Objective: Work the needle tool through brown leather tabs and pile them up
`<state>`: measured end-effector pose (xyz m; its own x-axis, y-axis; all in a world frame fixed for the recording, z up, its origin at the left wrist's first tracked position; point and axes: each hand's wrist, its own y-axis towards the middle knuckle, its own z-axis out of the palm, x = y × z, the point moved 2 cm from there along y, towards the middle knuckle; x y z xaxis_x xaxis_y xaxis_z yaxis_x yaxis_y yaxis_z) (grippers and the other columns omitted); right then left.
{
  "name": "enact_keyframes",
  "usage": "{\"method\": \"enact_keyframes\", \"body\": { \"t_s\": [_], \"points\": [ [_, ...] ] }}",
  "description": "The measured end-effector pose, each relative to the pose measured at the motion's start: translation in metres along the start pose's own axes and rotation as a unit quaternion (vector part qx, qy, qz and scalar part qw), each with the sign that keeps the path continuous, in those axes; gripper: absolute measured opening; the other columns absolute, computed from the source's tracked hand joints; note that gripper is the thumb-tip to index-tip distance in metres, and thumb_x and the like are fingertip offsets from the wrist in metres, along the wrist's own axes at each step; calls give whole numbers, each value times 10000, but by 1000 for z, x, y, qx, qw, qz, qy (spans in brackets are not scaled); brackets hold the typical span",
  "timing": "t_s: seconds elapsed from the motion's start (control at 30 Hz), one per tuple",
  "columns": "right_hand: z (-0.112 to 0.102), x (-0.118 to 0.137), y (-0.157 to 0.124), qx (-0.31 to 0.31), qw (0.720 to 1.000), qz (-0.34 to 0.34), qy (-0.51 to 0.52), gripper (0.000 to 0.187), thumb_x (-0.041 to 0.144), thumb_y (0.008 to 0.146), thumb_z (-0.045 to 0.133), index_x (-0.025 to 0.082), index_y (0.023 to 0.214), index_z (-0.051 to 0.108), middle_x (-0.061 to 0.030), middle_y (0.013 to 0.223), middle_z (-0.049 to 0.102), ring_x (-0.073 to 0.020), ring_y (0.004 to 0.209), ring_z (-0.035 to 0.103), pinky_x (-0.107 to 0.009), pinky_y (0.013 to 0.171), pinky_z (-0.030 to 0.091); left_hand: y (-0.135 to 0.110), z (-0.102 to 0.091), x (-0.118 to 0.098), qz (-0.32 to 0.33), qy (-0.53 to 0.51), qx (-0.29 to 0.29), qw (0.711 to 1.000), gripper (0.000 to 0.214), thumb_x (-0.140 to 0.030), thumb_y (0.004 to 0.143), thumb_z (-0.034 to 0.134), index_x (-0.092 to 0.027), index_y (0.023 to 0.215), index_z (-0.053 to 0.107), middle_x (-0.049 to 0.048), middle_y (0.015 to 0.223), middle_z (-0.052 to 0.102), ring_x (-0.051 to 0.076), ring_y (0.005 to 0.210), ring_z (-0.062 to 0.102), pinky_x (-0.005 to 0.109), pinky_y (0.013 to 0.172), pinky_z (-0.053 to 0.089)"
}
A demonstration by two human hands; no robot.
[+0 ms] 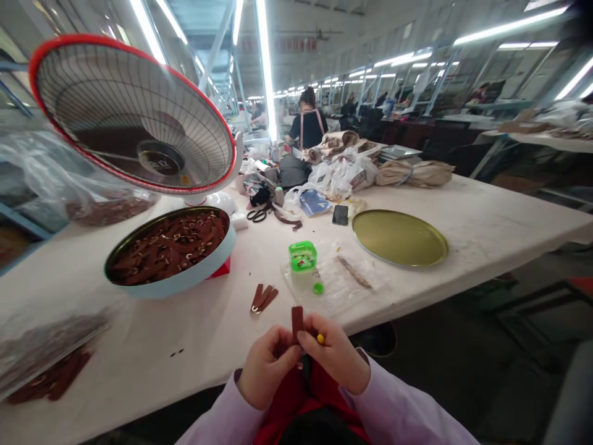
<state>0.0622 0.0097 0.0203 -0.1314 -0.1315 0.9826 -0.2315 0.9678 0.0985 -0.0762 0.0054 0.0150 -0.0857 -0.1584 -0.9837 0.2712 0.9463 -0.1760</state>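
Both my hands meet at the table's near edge. My left hand (266, 368) pinches a short brown leather strap (297, 321) that stands upright between my thumbs. My right hand (336, 355) is closed on the same strap and also holds a small tool with a yellow tip (320, 339). A few finished brown straps (262, 298) lie on the table just beyond my hands. A round tin (185, 278) full of brown straps with metal rings sits to the left.
A red-rimmed heater dish (134, 111) stands at the back left. A gold tin lid (399, 238), a green box (302, 255), a plastic sheet (333, 281), scissors (257, 214) and a phone (340, 214) are on the table. Bags of straps (46, 352) lie left. A person (306, 123) works far behind.
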Motion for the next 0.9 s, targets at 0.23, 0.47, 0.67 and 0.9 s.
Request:
{"method": "enact_keyframes", "body": {
  "t_s": [0.23,0.47,0.67,0.9],
  "points": [
    [-13,-16,2,11,1000,7,-17,192,318,817,471,186,685,511,34,598,468,-108,566,416,-230,532,350,10,10,1,-71,-62,3,996,431,-526,553,685,-165,595,454,-43,461,489,73,417,434,203,444,335],
    [-81,-47,5,-101,986,19,-133,275,400,840,445,197,667,514,23,594,480,-133,584,456,-250,554,370,32,-17,20,-73,-88,-100,988,444,-559,534,688,-162,589,496,-51,444,464,66,413,386,198,433,304],
    [-160,-72,30,-143,937,44,-315,239,384,842,427,198,770,558,-33,729,614,-201,727,568,-316,680,412,45,-22,33,-65,-117,-183,974,429,-545,538,697,-157,604,526,-58,454,435,57,425,361,184,428,278],
    [-241,-114,68,-147,849,97,-497,258,366,820,399,209,810,603,-61,814,660,-223,754,601,-322,651,406,61,-31,39,-83,-135,-182,970,432,-525,527,713,-154,632,519,-52,462,458,58,417,377,185,413,280]
  ]
}}
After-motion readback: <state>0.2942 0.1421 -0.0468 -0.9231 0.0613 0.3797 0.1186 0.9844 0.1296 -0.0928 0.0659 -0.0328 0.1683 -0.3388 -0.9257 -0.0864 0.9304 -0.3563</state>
